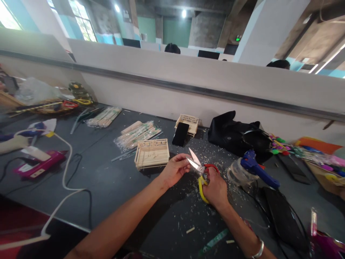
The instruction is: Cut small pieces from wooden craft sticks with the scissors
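Observation:
My right hand (217, 189) grips a pair of scissors (198, 166) by its red and yellow handles, and the blades stand apart, pointing up and left. Close to the lower blade, the fingertips of my left hand (176, 168) are pinched together; whatever they hold is too small to make out. Left of that hand sits a small wooden-stick model (152, 154) with a low patterned back. Farther off, a black phone (180, 134) leans against a second stick model (192, 124). Pale clippings lie scattered on the dark table under the scissors.
Plastic-wrapped stick bundles (141, 133) lie behind the nearer model. At right are a black bag (237, 135), a blue glue gun (258, 169) by a clear container, and a black power bank-like slab (285, 216). A white cable (70, 162) loops at left beside a magenta device (40, 163).

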